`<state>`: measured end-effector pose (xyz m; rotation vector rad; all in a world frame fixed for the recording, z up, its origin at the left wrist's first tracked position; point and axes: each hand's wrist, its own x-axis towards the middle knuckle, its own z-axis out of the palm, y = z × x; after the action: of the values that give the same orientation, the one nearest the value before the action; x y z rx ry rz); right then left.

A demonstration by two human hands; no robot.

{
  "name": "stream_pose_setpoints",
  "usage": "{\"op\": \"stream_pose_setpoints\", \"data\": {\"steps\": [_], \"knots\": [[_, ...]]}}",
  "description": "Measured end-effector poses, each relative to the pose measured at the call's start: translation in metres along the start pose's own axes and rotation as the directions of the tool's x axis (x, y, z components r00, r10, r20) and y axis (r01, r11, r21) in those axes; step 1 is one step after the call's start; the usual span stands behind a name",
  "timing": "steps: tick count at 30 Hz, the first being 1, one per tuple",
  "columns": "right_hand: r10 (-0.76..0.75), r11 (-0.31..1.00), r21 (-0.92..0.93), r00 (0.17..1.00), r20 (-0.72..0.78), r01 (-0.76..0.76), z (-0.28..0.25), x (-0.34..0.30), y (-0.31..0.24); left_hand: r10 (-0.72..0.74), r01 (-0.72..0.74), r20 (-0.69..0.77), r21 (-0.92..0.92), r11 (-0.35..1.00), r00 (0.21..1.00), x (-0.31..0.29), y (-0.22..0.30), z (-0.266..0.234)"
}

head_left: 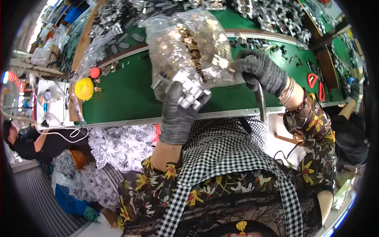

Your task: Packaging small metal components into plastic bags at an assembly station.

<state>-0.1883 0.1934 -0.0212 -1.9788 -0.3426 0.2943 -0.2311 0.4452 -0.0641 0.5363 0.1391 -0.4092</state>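
Observation:
My left hand (177,114), in a grey knit glove, is closed round a cluster of shiny silver metal castings (190,90) above the near edge of the green bench. My right hand (262,71), gloved alike, is curled round a dark rod-shaped tool (261,103) that hangs down past the bench edge; its upper end is hidden by the fingers. The fingertips are by a clear plastic bag (164,43), which lies open between my hands with many small brass-coloured pieces (191,49) in it. Whether the fingertips also pinch one piece cannot be made out.
Heaps of silver castings (272,17) lie behind a raised strip. Red-handled scissors (316,85) rest at the right; a yellow netted ball (84,89) and a red ball (94,72) sit at the left. Bagged clear plastic (122,146) stands below the bench. Other people work at both sides.

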Motion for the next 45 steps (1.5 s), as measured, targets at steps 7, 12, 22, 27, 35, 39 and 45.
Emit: {"op": "stream_pose_setpoints", "data": {"steps": [7, 12, 22, 27, 35, 39, 45], "knots": [[0.694, 0.659, 0.473, 0.716, -0.081, -0.586, -0.003, -0.067, 0.055, -0.103, 0.112, -0.095, 0.095, 0.989, 0.99, -0.013, -0.016, -0.003], [0.717, 0.644, 0.338, 0.696, 0.044, -0.686, 0.0, -0.081, 0.048, -0.169, 0.179, -0.086, 0.126, 0.976, 0.982, -0.008, -0.026, -0.007], [0.431, 0.811, -0.365, 0.889, -0.154, -0.457, -0.026, -0.034, 0.071, -0.166, 0.192, -0.142, 0.197, 0.961, 0.976, -0.007, -0.03, -0.008], [0.432, 0.8, -0.42, 0.897, -0.09, -0.428, -0.016, -0.03, 0.09, -0.213, 0.218, -0.061, 0.093, 0.972, 0.975, -0.013, -0.026, -0.012], [0.278, 0.96, -0.072, 0.954, 0.116, -0.271, 0.009, -0.007, -0.009, -0.379, 0.408, 0.168, -0.194, 0.892, 0.91, -0.005, -0.022, -0.048], [-0.184, 0.976, -0.058, 0.942, 0.281, 0.208, 0.052, 0.011, -0.01, -0.282, 0.331, -0.202, 0.282, 0.901, 0.938, -0.008, -0.02, -0.034], [-0.09, 0.929, -0.28, 0.883, 0.461, 0.241, 0.072, 0.026, -0.02, -0.401, 0.425, -0.174, 0.134, 0.895, 0.899, -0.016, -0.014, -0.042]]}}
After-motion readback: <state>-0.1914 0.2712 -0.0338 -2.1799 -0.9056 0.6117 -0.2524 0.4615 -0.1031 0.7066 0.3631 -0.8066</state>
